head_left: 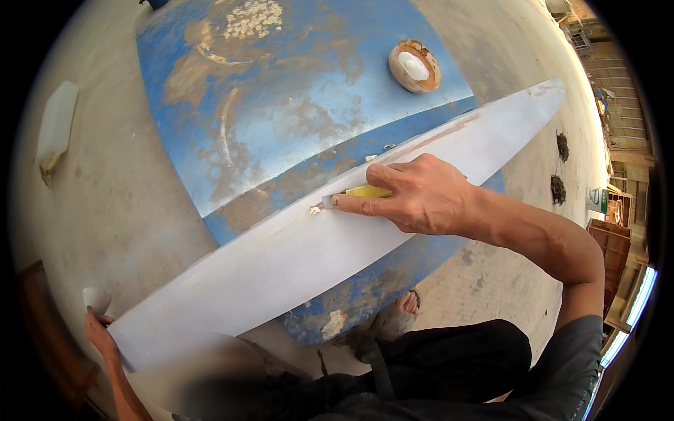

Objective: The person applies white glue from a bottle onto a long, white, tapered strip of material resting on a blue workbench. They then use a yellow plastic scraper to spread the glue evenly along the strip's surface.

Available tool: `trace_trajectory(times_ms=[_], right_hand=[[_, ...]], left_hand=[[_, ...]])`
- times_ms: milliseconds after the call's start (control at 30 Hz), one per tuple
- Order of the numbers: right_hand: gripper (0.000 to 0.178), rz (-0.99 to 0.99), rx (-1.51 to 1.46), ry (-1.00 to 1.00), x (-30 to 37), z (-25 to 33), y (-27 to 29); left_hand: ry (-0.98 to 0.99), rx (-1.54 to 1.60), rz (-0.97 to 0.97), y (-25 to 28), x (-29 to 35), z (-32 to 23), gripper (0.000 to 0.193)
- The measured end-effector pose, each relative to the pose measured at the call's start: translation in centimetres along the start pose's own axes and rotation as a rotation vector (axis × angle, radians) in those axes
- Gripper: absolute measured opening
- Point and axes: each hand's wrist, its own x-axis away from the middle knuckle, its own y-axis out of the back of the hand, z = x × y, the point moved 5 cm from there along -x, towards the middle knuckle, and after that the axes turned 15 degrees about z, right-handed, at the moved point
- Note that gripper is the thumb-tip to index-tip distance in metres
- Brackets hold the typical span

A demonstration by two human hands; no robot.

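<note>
A long white tapered board (281, 263) lies slantwise across my front, its narrow tip at the far right. Over its middle, my right hand (432, 196) is closed around a yellow-handled putty knife (368, 191). The knife's short metal blade touches the board near its far edge, where a small dab of pale putty (314, 210) shows. At the board's near left end, my left hand (102, 335) is closed on a small white cup-shaped piece (97, 300); its palm lies close against the board's edge and most of its fingers are hidden.
Beneath the board spreads a stained blue sheet (295, 105). On it stand a round bowl (414, 67) holding a white lump and a cluster of pale crumbs (253, 19). A translucent container (57, 125) lies at left. Dark clumps (558, 189) and a bucket (597, 200) are at right.
</note>
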Motion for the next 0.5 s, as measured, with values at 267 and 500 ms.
trace_trajectory(times_ms=[267, 500], right_hand=[[0.051, -0.009, -0.041, -0.030, 0.8, -0.6, -0.2], [0.051, -0.018, -0.005, 0.025, -1.3, 1.3, 0.2]], left_hand=[[0.000, 0.004, 0.014, -0.1, 0.2, -0.4, 0.052], [0.030, 0.004, 0.020, -0.5, 0.0, -0.5, 0.052]])
